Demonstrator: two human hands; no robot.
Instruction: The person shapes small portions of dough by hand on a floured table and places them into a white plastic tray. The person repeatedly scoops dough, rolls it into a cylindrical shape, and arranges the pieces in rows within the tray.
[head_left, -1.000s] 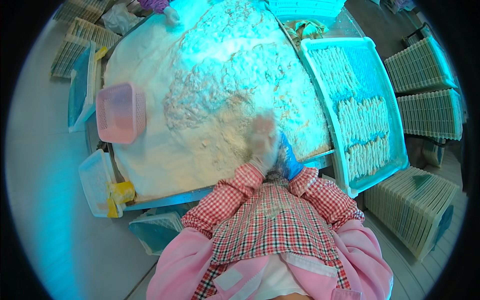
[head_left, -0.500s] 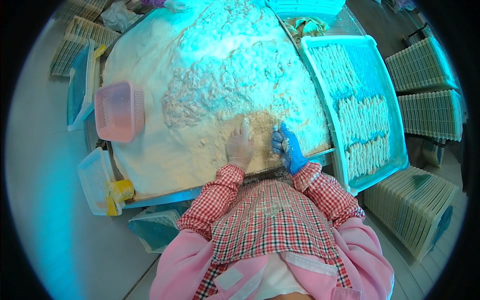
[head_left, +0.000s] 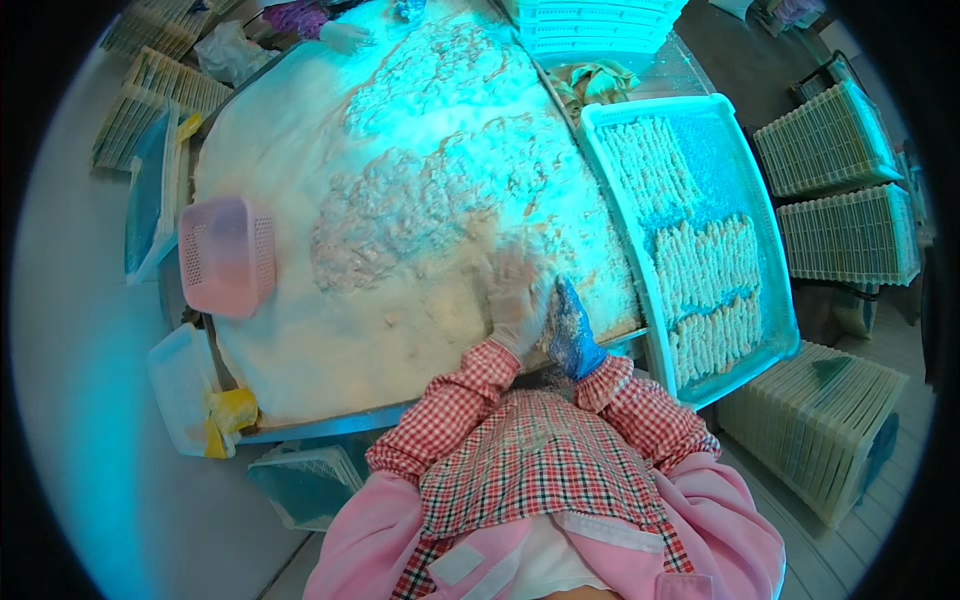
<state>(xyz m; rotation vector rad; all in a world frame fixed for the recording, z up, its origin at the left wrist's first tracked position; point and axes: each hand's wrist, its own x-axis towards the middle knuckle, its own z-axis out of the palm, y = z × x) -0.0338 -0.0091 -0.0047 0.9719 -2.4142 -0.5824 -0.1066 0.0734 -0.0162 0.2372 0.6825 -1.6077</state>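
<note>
My left hand (head_left: pixel 515 300), in a pale translucent glove, is over the floury powder at the near edge of the work table (head_left: pixel 330 405). Its fingers are smeared by motion but look stretched out and apart. Right beside it my right hand (head_left: pixel 573 335), in a blue glove dusted white, is turned on its side with the thumb up. Its fingers are mostly hidden, so their closing is unclear. Beyond both hands lies a heap of lumpy, flour-coated pieces (head_left: pixel 400 215). A white-rimmed tray (head_left: pixel 655 335) on the right holds rows of long coated pieces (head_left: pixel 705 260).
A pink perforated basket (head_left: pixel 228 258) stands at the table's left side. Below it are a white container (head_left: pixel 182 385) and a yellow item (head_left: pixel 230 415). Stacked trays (head_left: pixel 815 430) stand at right. Another person's gloved hand (head_left: pixel 347 38) is at the far edge, near white crates (head_left: pixel 600 25).
My left hand has moved right and its fingers have spread, close to my right hand. The right hand has turned. The whole view has shifted slightly, showing more of the far edge.
</note>
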